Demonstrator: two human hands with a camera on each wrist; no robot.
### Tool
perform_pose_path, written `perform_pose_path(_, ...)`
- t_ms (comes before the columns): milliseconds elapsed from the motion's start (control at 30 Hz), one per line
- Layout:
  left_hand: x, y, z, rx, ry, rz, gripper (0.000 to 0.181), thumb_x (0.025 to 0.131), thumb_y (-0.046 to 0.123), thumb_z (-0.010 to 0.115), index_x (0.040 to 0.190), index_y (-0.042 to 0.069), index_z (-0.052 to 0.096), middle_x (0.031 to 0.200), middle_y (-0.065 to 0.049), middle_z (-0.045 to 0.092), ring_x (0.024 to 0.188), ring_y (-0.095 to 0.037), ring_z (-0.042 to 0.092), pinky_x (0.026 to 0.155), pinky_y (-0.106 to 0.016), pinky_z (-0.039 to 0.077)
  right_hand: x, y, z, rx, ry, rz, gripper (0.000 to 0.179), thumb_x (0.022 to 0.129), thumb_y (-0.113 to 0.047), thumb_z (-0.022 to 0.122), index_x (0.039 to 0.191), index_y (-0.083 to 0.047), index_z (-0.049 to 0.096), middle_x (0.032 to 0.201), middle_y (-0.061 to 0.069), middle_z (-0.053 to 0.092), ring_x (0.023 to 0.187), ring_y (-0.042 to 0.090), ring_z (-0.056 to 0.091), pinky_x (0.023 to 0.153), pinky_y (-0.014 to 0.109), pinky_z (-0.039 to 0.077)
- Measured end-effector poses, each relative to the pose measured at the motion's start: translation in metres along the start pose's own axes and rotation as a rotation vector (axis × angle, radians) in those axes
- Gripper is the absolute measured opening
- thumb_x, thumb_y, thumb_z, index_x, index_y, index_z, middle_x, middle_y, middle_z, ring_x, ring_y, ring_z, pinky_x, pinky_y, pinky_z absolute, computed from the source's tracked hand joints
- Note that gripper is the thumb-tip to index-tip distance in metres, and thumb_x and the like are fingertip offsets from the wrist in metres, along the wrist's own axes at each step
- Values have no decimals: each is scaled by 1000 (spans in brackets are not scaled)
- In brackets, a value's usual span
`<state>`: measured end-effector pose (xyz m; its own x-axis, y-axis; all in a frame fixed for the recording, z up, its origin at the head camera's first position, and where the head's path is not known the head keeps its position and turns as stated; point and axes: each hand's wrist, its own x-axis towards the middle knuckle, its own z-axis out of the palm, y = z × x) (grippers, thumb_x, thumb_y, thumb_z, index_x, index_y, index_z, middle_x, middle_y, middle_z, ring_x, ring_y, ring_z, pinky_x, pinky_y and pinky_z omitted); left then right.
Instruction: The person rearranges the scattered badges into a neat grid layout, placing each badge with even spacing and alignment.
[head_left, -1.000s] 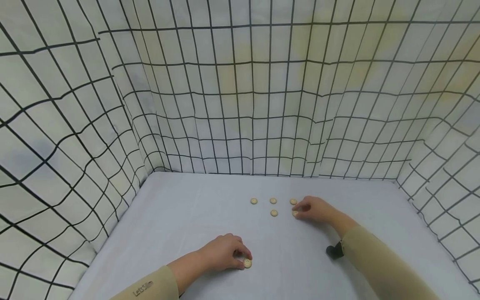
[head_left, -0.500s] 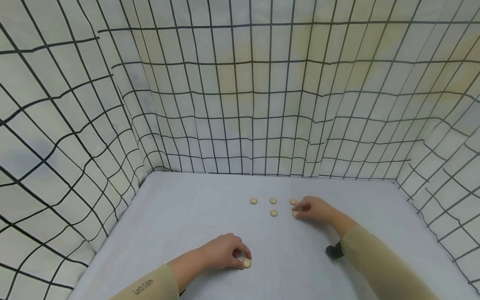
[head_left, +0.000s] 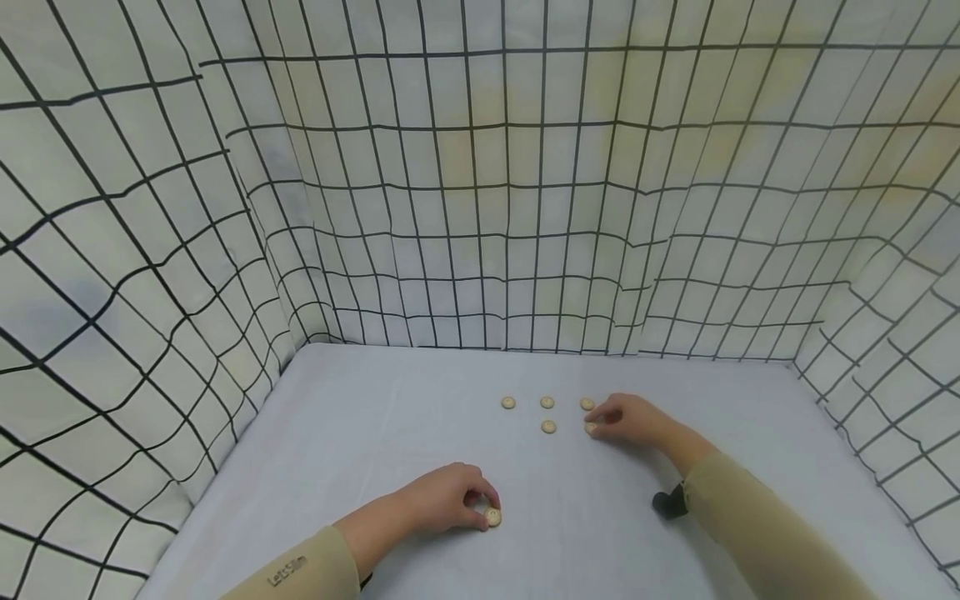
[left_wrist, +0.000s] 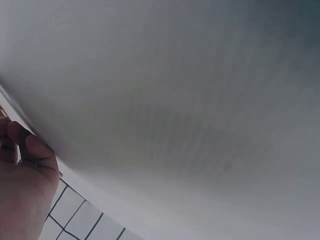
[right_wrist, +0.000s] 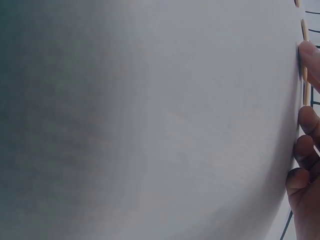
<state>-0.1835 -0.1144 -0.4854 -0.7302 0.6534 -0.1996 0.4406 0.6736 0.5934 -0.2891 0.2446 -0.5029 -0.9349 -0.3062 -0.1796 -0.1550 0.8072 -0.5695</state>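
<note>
Near the front of the white table, my left hand (head_left: 450, 498) pinches a round beige button (head_left: 493, 517) between thumb and finger. My right hand (head_left: 630, 419) reaches farther back and pinches another button (head_left: 591, 427), partly covered by the fingertips. Just behind it lies a similar button (head_left: 587, 403), close to the index finger. To its left are a back-row middle button (head_left: 547, 402), a back-row left button (head_left: 508, 402) and a front-row button (head_left: 549, 427). In the left wrist view the hand (left_wrist: 27, 175) shows curled fingers; the right wrist view catches fingertips (right_wrist: 306, 117) low on the cloth.
A white cloth (head_left: 360, 417) covers the tabletop. Behind and on both sides rise white walls with a black grid (head_left: 465, 208). A black wrist device (head_left: 670, 502) sits by the right sleeve (head_left: 757, 517).
My left hand has shifted slightly away from me, toward the back of the table, with its button. The right hand and the other buttons stay where they were.
</note>
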Motion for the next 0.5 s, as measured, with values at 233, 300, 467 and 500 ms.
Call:
perform_pose_path(233,6,-5,-3,-20,20,-39,17,83,28,80,99,31,74,78,10,52,76,-5,47,68,-25,40,-1,0,1,1,5,2,27,80,-32,81,106,-28,75,98,-7,63,97,14,57,91,43,46)
perform_pose_path(300,8,-7,-5,-29,33,-56,17,83,28,80,99,31,74,79,9,53,77,-6,48,70,-26,40,-1,0,1,3,4,4,27,80,-31,81,107,-28,75,99,-7,63,98,14,57,91,43,46)
perform_pose_path(467,13,-13,-9,-29,67,-108,17,83,29,81,99,30,74,81,9,53,79,-8,48,71,-29,40,-1,1,1,2,4,6,28,80,-32,82,107,-28,75,96,-7,62,93,14,56,86,40,47)
perform_pose_path(500,14,-14,-10,-29,74,-118,18,83,29,81,100,30,74,81,8,53,79,-9,49,71,-29,40,-1,0,1,2,4,6,28,80,-32,82,107,-28,75,95,-7,61,91,14,55,85,39,46)
